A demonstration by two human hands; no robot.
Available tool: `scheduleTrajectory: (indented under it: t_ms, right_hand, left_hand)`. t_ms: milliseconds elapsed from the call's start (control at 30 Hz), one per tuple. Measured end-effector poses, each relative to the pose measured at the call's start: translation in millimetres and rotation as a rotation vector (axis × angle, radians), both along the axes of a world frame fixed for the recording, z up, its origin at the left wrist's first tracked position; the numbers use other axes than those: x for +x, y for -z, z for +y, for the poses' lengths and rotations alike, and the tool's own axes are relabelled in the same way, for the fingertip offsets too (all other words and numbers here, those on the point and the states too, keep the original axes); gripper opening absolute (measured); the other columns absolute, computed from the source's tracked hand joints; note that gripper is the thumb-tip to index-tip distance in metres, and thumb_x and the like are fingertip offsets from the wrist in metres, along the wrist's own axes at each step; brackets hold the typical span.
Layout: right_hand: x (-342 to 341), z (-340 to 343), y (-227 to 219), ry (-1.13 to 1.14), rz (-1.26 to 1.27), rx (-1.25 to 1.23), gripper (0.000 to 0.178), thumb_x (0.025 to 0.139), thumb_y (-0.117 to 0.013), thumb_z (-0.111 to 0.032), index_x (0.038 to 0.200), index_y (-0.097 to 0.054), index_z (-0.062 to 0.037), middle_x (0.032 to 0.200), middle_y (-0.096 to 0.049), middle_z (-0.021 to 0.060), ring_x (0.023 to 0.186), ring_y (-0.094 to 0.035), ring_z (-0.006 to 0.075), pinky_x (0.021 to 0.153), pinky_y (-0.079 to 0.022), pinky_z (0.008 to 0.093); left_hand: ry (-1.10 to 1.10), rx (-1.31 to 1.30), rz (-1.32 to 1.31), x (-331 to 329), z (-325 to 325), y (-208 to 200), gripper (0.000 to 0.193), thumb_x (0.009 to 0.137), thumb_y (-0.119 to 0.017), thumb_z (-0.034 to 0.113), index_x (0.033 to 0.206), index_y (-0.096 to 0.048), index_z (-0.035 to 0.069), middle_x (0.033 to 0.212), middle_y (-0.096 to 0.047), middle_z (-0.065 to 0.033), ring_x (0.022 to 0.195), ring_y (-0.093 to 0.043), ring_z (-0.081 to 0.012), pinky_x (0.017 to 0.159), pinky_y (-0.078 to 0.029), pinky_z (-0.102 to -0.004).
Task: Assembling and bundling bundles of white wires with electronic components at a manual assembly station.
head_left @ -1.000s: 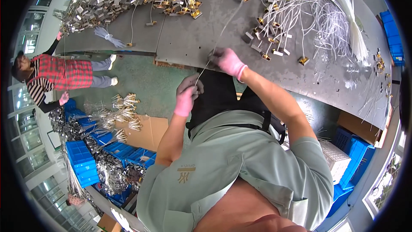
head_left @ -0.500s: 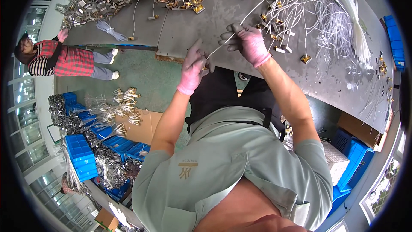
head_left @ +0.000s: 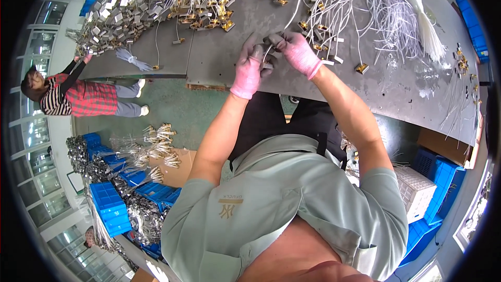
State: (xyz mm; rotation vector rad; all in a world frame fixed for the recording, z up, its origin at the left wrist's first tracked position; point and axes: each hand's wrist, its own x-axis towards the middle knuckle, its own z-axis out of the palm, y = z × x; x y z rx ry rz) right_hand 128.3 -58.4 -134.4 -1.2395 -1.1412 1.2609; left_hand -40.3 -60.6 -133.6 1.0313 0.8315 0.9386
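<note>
A white wire (head_left: 298,6) comes down from the far part of the bench into my hands. My right hand (head_left: 298,53), in a pink glove with grey fingers, is closed on it in a pinch. Close beside it, my left hand (head_left: 249,71), gloved the same way, is closed around the wire's near end; its fingers hide whatever is fixed there. The two hands almost touch, just above the bench's near edge. Right of them lie several white wires tipped with small brass-coloured and silver metal parts (head_left: 362,68).
The grey bench (head_left: 219,55) carries heaps of wired metal parts (head_left: 122,18) and a bundle of white ties (head_left: 417,18). A person in a red checked apron (head_left: 94,94) stands at its left. Blue crates (head_left: 109,208) of metal parts stand lower left; a white crate (head_left: 415,192) stands right.
My hands have come together, the left moving right and up toward the right hand. The stretch of wire between them has become short. The whole view has shifted slightly.
</note>
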Motion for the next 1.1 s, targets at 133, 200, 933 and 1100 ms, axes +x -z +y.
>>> scheduleTrajectory:
  t_ms: [133,200,933,1100]
  right_hand:
    - [63.3,33.6,-24.2,0.02,-0.552,-0.034,0.044,0.093,-0.053,-0.039,0.1,-0.064,0.0025,0.087,-0.067,0.0182,0.085,-0.064,0.0293,0.075,-0.05,0.0384]
    - [102.8,43.3,-29.0,0.17,-0.952,-0.203,0.05,0.089,-0.054,-0.049,0.116,-0.06,-0.0067,0.098,-0.067,0.018,0.089,-0.065,0.0377,0.083,-0.049,0.0427]
    - [345.2,-126.3,7.6,0.578,-0.098,-0.471,0.02,0.091,-0.056,-0.02,0.098,-0.056,-0.0018,0.077,-0.063,0.0098,0.056,-0.058,0.0177,0.043,-0.039,0.0277]
    - [320.5,-142.6,-2.5,0.694,0.47,-0.068,0.02,0.091,-0.06,-0.02,0.104,-0.058,-0.0049,0.085,-0.063,0.0065,0.062,-0.052,0.0156,0.055,-0.039,0.0262]
  left_hand:
    - [0.043,0.517,0.452,26.7,29.2,-7.5,0.055,0.095,-0.054,0.04,0.132,-0.044,0.001,0.118,-0.056,-0.0149,0.11,-0.054,-0.0259,0.096,-0.042,-0.0344]
    - [0.048,0.676,0.582,29.1,55.2,-14.5,0.051,0.091,-0.059,0.035,0.126,-0.049,-0.001,0.117,-0.058,-0.0195,0.11,-0.055,-0.0284,0.095,-0.043,-0.0361]
    - [-0.095,0.664,1.12,65.1,193.9,15.4,0.063,0.081,-0.066,0.033,0.135,-0.044,0.008,0.133,-0.046,-0.026,0.127,-0.041,-0.039,0.105,-0.036,-0.0424]
    - [-0.122,0.622,1.286,86.9,218.4,19.5,0.039,0.081,-0.066,0.031,0.113,-0.06,0.011,0.122,-0.049,-0.0214,0.108,-0.056,-0.0365,0.094,-0.047,-0.0417]
